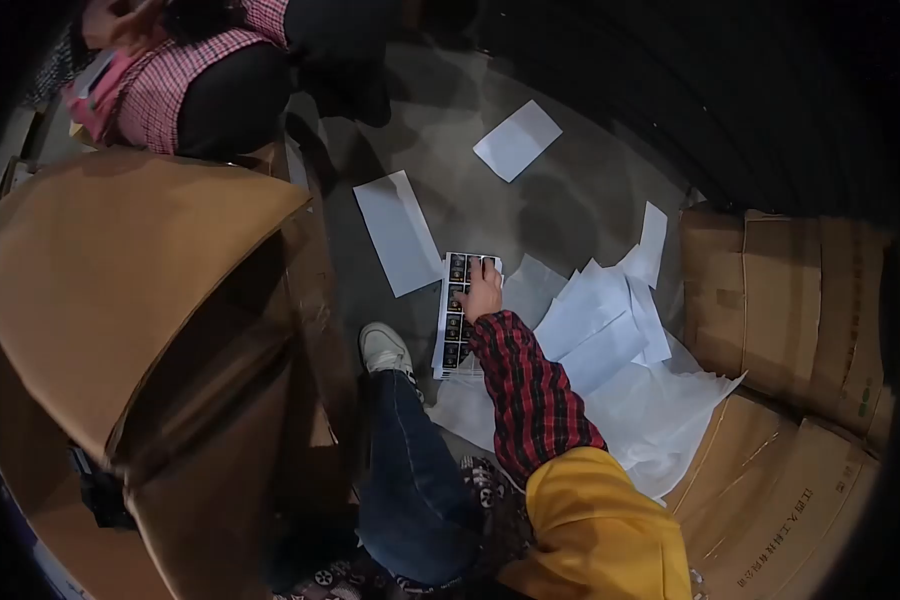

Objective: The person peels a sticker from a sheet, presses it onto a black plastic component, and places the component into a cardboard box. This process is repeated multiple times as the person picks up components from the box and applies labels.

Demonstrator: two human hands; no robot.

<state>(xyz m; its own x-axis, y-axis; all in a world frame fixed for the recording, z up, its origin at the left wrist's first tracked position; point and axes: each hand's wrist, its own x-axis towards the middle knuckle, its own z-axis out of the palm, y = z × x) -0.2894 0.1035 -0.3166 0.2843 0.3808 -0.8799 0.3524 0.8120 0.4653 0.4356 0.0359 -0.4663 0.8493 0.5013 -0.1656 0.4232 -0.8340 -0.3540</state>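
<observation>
My right hand (pixel 484 292) reaches down to the floor, its fingers spread and pressed on a white sheet with rows of black printed squares (pixel 452 328). The sheet seems to lie on a small stack, whose lower edge shows near my shoe. The fingers rest over the upper part of the sheet and cover some of the squares. Left of it lies a blank white sheet (pixel 398 232). To the right of my hand, loose white papers (pixel 600 330) overlap in a pile on thin translucent wrapping (pixel 660 420). My left hand is out of view.
A large open cardboard box (pixel 140 270) stands at the left. More cardboard boxes (pixel 770 300) are at the right. Another white sheet (pixel 518 140) lies further off on the floor. Beyond the left box, a person in a pink checked garment (pixel 205 75) sits or crouches.
</observation>
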